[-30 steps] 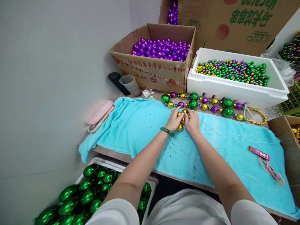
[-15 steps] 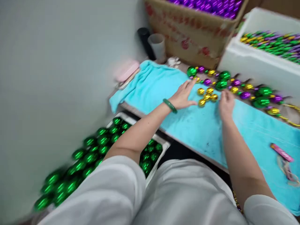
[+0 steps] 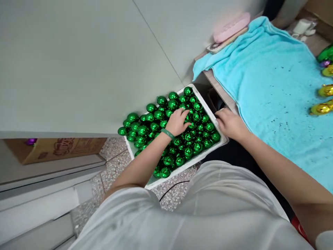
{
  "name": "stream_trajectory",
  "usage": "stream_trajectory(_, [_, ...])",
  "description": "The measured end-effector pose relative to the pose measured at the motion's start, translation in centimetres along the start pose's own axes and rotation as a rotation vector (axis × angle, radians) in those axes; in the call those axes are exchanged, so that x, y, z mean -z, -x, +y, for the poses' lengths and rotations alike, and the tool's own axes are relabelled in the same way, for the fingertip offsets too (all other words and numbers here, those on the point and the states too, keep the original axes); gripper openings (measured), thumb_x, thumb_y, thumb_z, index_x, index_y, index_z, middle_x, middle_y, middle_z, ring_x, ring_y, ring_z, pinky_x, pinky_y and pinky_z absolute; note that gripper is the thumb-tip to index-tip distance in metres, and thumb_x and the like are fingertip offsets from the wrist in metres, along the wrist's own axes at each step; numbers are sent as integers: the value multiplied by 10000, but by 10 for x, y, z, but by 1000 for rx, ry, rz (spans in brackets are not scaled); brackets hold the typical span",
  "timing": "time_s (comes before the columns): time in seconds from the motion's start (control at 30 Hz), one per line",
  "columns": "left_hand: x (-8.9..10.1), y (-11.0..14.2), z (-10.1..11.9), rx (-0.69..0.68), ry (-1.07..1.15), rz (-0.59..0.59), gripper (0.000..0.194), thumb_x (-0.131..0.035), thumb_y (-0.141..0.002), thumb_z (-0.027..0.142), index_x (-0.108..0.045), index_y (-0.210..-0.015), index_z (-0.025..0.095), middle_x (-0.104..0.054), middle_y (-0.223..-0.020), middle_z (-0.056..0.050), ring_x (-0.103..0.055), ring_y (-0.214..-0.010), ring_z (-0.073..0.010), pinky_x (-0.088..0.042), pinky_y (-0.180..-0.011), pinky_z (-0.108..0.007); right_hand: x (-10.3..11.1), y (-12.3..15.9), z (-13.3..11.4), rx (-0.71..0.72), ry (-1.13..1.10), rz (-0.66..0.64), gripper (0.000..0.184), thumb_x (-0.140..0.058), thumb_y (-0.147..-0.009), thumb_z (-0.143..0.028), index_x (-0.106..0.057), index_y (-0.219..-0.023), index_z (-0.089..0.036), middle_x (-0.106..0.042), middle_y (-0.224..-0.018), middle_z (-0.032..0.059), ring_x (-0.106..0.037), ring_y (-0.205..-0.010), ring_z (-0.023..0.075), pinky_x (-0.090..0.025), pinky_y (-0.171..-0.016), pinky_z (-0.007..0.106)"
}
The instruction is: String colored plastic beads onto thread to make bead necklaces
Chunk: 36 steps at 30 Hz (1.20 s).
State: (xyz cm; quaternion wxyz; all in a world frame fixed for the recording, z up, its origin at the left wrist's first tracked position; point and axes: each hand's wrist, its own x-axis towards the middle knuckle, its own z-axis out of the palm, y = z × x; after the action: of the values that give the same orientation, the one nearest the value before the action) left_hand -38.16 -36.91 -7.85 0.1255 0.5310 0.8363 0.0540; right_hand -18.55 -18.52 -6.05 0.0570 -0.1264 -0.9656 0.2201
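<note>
My left hand [image 3: 177, 122], with a green bangle at its wrist, reaches over shiny green balls [image 3: 188, 151] in a white foam box [image 3: 179, 170]. Its thumb and forefinger are apart over the balls, and no ball shows clearly held. At the box's right rim, next to the table edge, is my right hand [image 3: 229, 124]. Its fingers are loosely bent, with the thumb a little apart from them, and no object shows between them. Whether it touches the rim I cannot tell.
A turquoise towel [image 3: 275, 83] covers the table on the right. Gold balls [image 3: 322, 108] lie on it at the right edge. A pink case [image 3: 231, 28] sits by the wall. On the left a cardboard box [image 3: 65, 150] stands near the speckled floor [image 3: 114, 149].
The view has swung left and down. My left hand has gone from beside the gold balls on the towel to the green balls; my right hand has left the bead strand for the box's rim.
</note>
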Motion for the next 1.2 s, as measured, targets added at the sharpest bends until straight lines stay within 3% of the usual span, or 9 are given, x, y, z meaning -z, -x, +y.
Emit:
stream_trajectory(0.1, [-20, 5, -3, -49, -171, -46, 685, -588, -808, 447, -373, -1397, 170, -394, -1396, -179, -370, -1243, -355, -313, -995, -481, -61, -17, -11, 96, 125, -312, 272, -437, -900, -207, -573, -1120, -125, -590, -1081, 143, -547, -959, 252, -421, -829, 349])
stream_trajectory(0.23, [-30, -13, -3, -132, -268, -119, 705, -509, -840, 504, -326, -1431, 165, -403, -1397, -190, -399, -1184, -363, -336, -906, -461, -103, -20, -12, 239, 250, -367, 367, -393, -897, -133, -522, -1239, -103, -558, -1159, 178, -490, -1054, 288, -363, -872, 389])
stream_trajectory(0.43, [-40, -34, -1, -237, -318, -190, 640, -470, -874, 422, -329, -1425, 127, -487, -1275, -207, -455, -1091, -353, -339, -842, -447, -114, -24, -12, 276, 315, -389, 384, -318, -914, -111, -556, -1214, -88, -559, -1142, 206, -471, -1003, 294, -330, -825, 404])
stream_trajectory(0.6, [-33, -37, 2, -199, -193, -181, 582, -515, -855, 349, -391, -1388, 149, -511, -1242, -193, -493, -1086, -334, -351, -880, -452, -103, -25, -15, 210, 269, -434, 365, -410, -877, -149, -571, -1200, -94, -553, -1119, 206, -469, -1009, 314, -331, -844, 424])
stream_trajectory(0.77, [-5, -8, -2, 150, 399, -93, 628, -603, -769, 525, -525, -1266, 149, -609, -1141, -120, -565, -1024, -259, -434, -884, -392, -92, -20, -19, 13, 56, -496, 512, -534, -817, -350, -519, -1297, -171, -542, -1205, 148, -463, -1082, 314, -375, -891, 396])
stream_trajectory(0.9, [-3, 31, -4, 591, 1139, -345, 497, -649, -711, 562, -664, -989, 150, -686, -909, -87, -647, -773, -212, -511, -702, -343, -97, -12, -34, 3, 14, -619, 459, -507, -827, -371, -577, -1237, -178, -589, -1125, 130, -486, -1072, 297, -393, -910, 370])
stream_trajectory(1.0, [-15, 53, -5, 831, 1609, -436, 478, -607, -749, 557, -656, -994, 149, -692, -900, -105, -667, -687, -206, -513, -550, -295, -104, -3, -51, 78, 54, -647, 457, -471, -853, -427, -587, -1211, -167, -565, -1167, 149, -496, -1076, 312, -421, -875, 386])
stream_trajectory(1.1, [-23, 63, -4, 868, 1872, -389, 474, -528, -815, 536, -631, -1047, 135, -695, -901, -121, -679, -681, -211, -515, -499, -278, -110, 1, -65, 162, 71, -707, 525, -517, -815, -547, -616, -1144, -149, -563, -1189, 166, -506, -1087, 331, -445, -837, 396])
stream_trajectory(1.2, [-19, 62, -1, 823, 2027, -331, 505, -435, -868, 534, -604, -1097, 117, -695, -893, -139, -684, -698, -223, -526, -502, -291, -115, -1, -73, 222, 44, -793, 507, -648, -738, -491, -634, -1101, -138, -618, -1116, 168, -546, -1059, 334, -447, -839, 407])
